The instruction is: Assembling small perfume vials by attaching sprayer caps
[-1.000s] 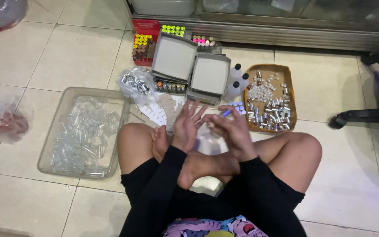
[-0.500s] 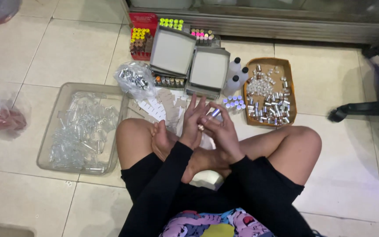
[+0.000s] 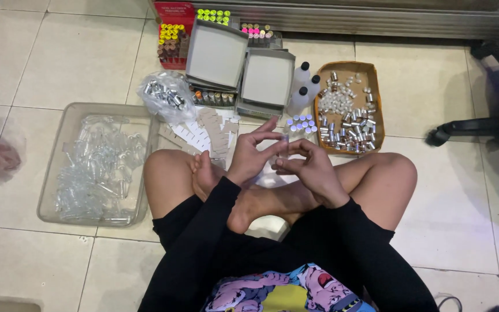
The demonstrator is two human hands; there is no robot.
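While both hands meet over my crossed ankles, I see the left hand [image 3: 250, 157] and the right hand [image 3: 310, 167] pinching one small clear vial [image 3: 285, 143] between their fingertips, the left with its upper fingers fanned out, the right curled tighter around the lower end. The vial is tiny and glassy; I cannot tell whether it carries a cap.

Just past the fingertips at 12 o'clock sits a cluster of pale lilac round caps [image 3: 301, 124] on the floor tile. At 1 o'clock lies a shallow brown cardboard tray [image 3: 376, 104] heaped with small shiny metal cylinders and whitish pieces. Beside it, three white plastic bottles [image 3: 303, 86] with black tops lie close together. At 11 o'clock are two open grey boxes [image 3: 244, 66] with flat pale lids, and behind them rows of tubes with yellow, green and pink tops. Strips of notched cardboard dividers [image 3: 203, 133] fan out near my left knee. At 10 o'clock a crumpled clear bag [image 3: 166, 95] holds more metal pieces, and at 9 o'clock a transparent plastic tub [image 3: 50, 173] is filled with glassy empty vials.
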